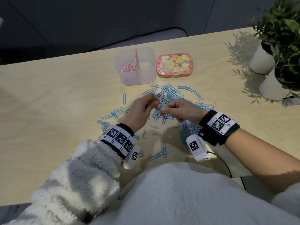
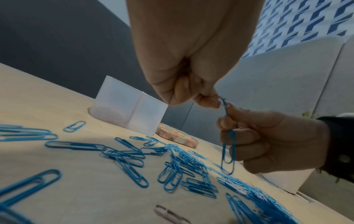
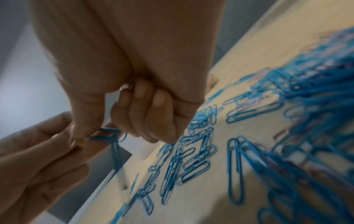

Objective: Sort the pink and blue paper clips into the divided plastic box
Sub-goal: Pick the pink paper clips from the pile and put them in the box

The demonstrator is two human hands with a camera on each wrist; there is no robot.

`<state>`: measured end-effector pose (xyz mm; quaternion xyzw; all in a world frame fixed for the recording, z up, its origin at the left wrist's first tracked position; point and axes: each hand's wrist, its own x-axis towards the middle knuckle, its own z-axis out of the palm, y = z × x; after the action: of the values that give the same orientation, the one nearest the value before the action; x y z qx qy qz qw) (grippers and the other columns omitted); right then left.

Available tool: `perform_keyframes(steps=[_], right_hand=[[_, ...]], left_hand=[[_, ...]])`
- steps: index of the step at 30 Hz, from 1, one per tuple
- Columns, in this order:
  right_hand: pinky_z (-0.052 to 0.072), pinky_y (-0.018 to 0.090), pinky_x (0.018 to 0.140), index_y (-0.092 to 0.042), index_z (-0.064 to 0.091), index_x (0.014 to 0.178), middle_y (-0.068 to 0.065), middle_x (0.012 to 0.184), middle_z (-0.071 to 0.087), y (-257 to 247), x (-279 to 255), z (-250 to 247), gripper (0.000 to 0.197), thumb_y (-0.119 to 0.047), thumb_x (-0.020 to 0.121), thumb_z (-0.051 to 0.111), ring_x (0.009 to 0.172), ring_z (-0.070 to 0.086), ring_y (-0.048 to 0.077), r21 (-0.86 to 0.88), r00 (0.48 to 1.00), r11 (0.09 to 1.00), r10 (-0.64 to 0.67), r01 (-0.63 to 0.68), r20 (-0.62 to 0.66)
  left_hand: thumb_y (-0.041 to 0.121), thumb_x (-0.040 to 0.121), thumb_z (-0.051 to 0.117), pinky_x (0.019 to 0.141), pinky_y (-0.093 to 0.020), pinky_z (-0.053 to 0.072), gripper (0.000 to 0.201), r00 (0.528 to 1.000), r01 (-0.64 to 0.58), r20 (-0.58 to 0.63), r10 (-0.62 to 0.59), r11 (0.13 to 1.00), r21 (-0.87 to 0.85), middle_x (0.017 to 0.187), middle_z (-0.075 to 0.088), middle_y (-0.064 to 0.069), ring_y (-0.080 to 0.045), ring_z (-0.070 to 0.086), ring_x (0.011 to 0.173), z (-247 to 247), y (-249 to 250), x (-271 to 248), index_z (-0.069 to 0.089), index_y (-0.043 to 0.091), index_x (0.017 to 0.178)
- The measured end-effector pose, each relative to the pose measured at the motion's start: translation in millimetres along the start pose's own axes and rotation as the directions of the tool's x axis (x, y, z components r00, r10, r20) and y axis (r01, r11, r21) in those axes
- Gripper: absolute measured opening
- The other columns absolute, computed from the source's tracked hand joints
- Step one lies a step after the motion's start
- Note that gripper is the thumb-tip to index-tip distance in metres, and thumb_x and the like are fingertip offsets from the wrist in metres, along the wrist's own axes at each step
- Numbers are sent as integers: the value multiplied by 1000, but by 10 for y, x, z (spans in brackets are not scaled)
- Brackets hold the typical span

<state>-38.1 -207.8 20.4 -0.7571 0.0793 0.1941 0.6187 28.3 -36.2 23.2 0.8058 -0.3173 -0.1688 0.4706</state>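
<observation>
Both hands meet above a scattered pile of blue paper clips in the middle of the table. My left hand pinches a small pink clip. This clip is hooked onto a large blue clip that my right hand pinches at its top, so the blue one hangs down. In the right wrist view the right hand grips the blue clip with the left hand touching it. The divided clear box stands behind the pile, with pink clips in its left compartment.
A floral tin sits right of the box. Two white plant pots stand at the far right edge. A few loose pink clips lie between my wrists, and more blue clips lie near my body.
</observation>
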Motion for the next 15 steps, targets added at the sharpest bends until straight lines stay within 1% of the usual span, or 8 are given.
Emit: perform_keyframes(steps=[3,6,8,10,11,13,14,15], right_hand=[[16,20,43,-18,69,81,-4,52,19,55,12,-22,26,-24,95,49,46,15,10,152,996,987,44,-57,83],[15,20,43,-18,68,79,-9,48,20,73,17,-27,28,-23,96,47,45,15,10,155,993,985,67,-82,100],[14,20,43,-17,66,77,-11,46,21,56,17,-38,29,-24,97,46,42,16,8,143,990,983,99,-113,103],[12,20,43,-16,63,73,-12,43,21,22,38,-57,31,-24,97,45,39,16,7,149,979,975,145,-166,142],[10,21,44,-16,60,70,-13,43,21,4,54,-67,32,-24,97,45,39,16,6,137,968,969,180,-204,173],[8,23,45,-16,53,64,-12,42,20,-34,78,-82,34,-24,95,43,37,15,6,94,936,953,261,-289,236],[8,22,45,-17,50,61,-11,42,20,-51,86,-89,34,-24,94,43,37,14,7,70,925,946,293,-318,242],[8,21,44,-17,47,58,-10,41,20,-64,96,-105,34,-24,92,45,38,13,8,34,926,944,313,-327,212]], left_hand=[[3,93,44,62,-9,36,16,999,-33,20,32,998,49,70,58,8,1,51,66,17,34,-13,58,10,88],[4,93,46,61,-8,34,14,998,-54,27,52,995,78,69,59,9,4,50,64,21,49,-14,60,6,89],[8,92,47,63,-12,37,14,995,-99,35,95,983,156,71,61,10,3,50,66,9,41,-11,61,8,90],[17,92,46,67,-24,43,17,989,-150,39,145,956,251,76,64,9,-3,52,68,-15,20,-7,62,12,91],[21,92,44,69,-30,46,20,985,-172,32,170,944,281,79,66,7,-8,55,71,-30,5,-8,62,13,92],[27,91,40,70,-33,49,25,977,-206,9,214,930,305,84,68,4,-16,61,77,-54,-37,-21,62,14,92],[28,91,39,71,-34,50,27,975,-213,2,224,925,316,85,69,3,-17,62,79,-58,-60,-27,62,14,92],[30,90,38,72,-34,51,28,975,-211,3,222,922,326,86,69,3,-18,63,81,-52,-82,-34,62,14,91]])
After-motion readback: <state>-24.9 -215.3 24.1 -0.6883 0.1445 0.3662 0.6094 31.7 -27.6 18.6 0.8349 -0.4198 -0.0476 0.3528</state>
